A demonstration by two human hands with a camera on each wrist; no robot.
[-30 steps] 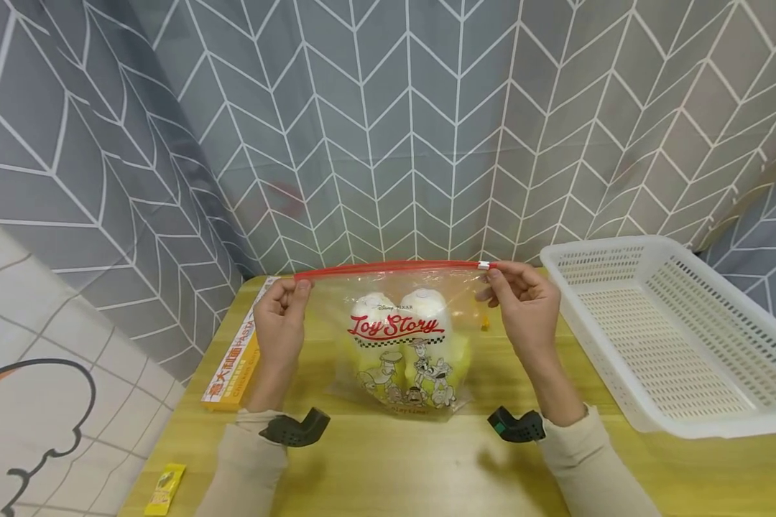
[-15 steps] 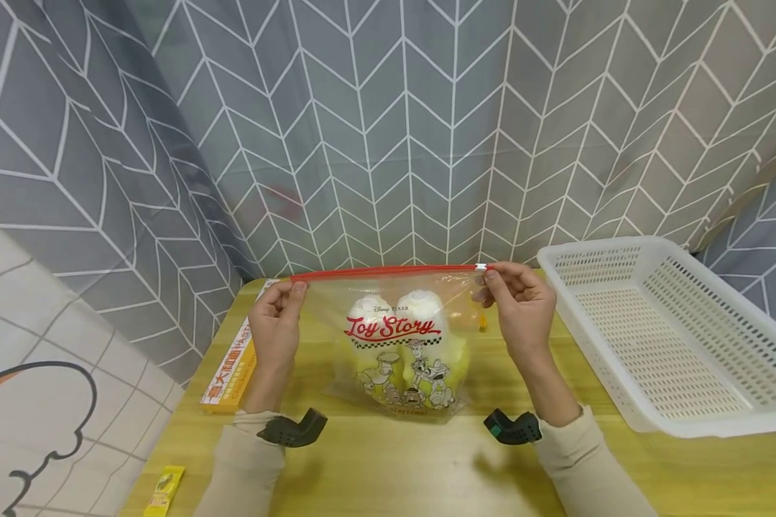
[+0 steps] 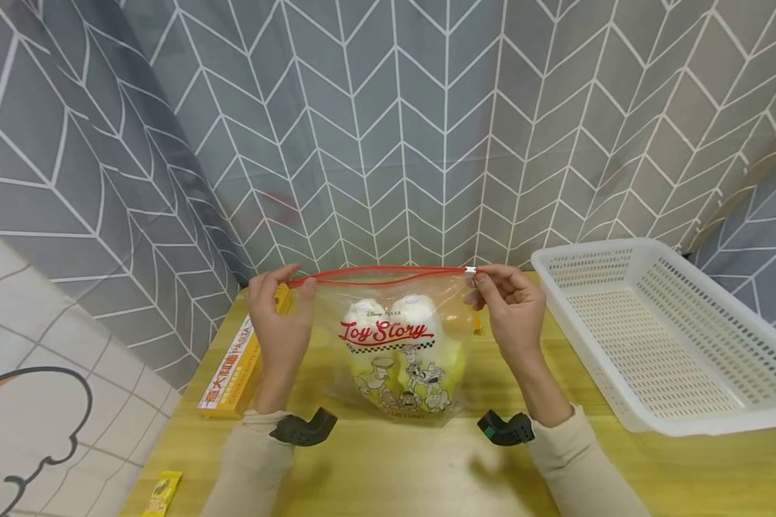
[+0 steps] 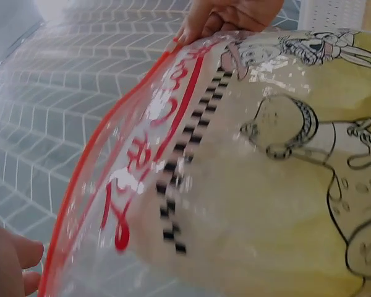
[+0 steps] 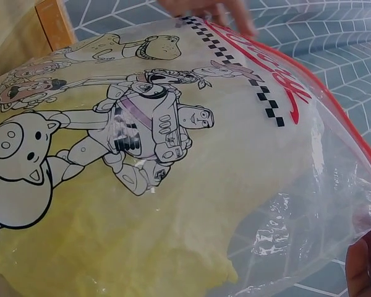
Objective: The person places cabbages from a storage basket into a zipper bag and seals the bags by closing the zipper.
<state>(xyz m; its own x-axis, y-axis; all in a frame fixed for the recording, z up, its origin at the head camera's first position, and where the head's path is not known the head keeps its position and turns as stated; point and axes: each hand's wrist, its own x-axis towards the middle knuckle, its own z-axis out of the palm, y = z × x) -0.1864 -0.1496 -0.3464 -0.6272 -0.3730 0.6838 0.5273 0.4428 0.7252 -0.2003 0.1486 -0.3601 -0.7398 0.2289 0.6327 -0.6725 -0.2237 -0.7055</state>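
A clear slider zip bag (image 3: 388, 332) with "Toy Story" print stands in front of me on the table, its red zip edge across the top. Two rounded white-and-yellow things (image 3: 415, 307) fill it, blurred by the plastic. My right hand (image 3: 519, 312) pinches the bag's top right corner, just beside the white slider (image 3: 470, 271). At the other top corner my left hand (image 3: 279, 319) has its thumb and fingers spread apart around the zip end. The zip's two red strips bow apart along the mouth. In the left wrist view the cartoon print (image 4: 284, 130) faces the camera.
A yellow pasta box (image 3: 236, 366) lies left of the bag, partly behind my left hand. A small yellow packet (image 3: 162, 494) is near the table's left edge. To the right stands a white perforated basket (image 3: 675, 337). A grey patterned curtain (image 3: 388, 129) hangs behind.
My left hand has let go of the bag's left corner and spread its fingers. The red zip strips, close together before, now bow apart. The right hand keeps its pinch.
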